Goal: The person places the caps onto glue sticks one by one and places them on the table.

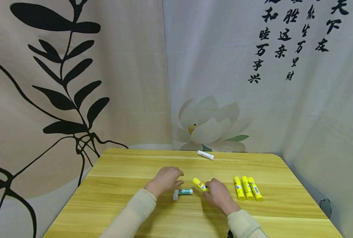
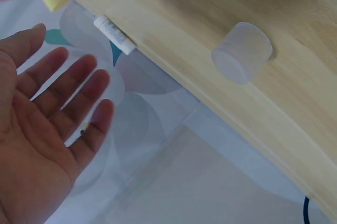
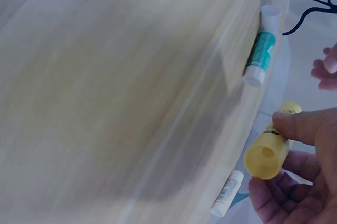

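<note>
Yellow plastic tube [image 1: 199, 183] in the head view, tilted, pinched by the thumb and fingers of the right hand [image 1: 219, 195], near end hidden behind them, print too small to read. Across from it, the left hand [image 1: 165, 180], fingers loosely extended. Near that hand, a green-and-white tube [image 1: 185, 191] lying on the wood-grained table [image 1: 123, 185], with a short translucent cap [image 1: 175, 195] by its left end; cannot tell whether touching. Beyond, near the far edge, a slim white tube [image 1: 205, 155]. Off to the right, three yellow tubes [image 1: 247, 187] side by side. Behind the table, a softly creased fabric backdrop [image 1: 140, 66] with black leaves [image 1: 64, 127], a pale flower [image 1: 209, 125] and brush characters [image 1: 279, 51], the topmost cut off. At the right cuff [image 1: 244, 224], a dark thing [image 1: 229, 234], mostly out of frame; cannot tell what.

In the left wrist view, bare palm, fingers apart and gently bent, wrist cut off. At right, the cap, a smooth frosted cylinder. At the top edge, only one end of the green-and-white tube; in the upper left corner, one blurred end of the held yellow tube.

In the right wrist view, thumb on one side of the yellow tube, fingers curled against the other; hollow round end toward the camera, middle partly covered by the thumb. Broad soft shadow [image 3: 205, 145] over the grain. At the right edge, left fingertips, the rest cut off.
</note>
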Action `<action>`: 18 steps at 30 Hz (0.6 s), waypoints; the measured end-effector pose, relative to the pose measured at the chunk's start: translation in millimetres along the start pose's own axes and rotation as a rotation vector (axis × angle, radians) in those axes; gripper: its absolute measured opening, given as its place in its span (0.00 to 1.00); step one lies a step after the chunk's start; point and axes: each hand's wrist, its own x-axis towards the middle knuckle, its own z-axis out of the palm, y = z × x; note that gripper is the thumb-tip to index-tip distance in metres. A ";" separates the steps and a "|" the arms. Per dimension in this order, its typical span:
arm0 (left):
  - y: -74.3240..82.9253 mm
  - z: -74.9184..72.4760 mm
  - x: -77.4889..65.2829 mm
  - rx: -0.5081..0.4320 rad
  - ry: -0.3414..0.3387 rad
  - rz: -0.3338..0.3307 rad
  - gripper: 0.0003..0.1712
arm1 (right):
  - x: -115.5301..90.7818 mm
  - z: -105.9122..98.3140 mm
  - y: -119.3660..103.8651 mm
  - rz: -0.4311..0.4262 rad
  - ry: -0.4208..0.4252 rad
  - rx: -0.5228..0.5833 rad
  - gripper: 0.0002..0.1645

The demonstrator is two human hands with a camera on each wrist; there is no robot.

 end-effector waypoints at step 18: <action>-6.9 -5.8 -3.5 -0.004 -0.088 -0.187 0.18 | -1.6 4.5 20.0 0.100 0.017 -0.036 0.08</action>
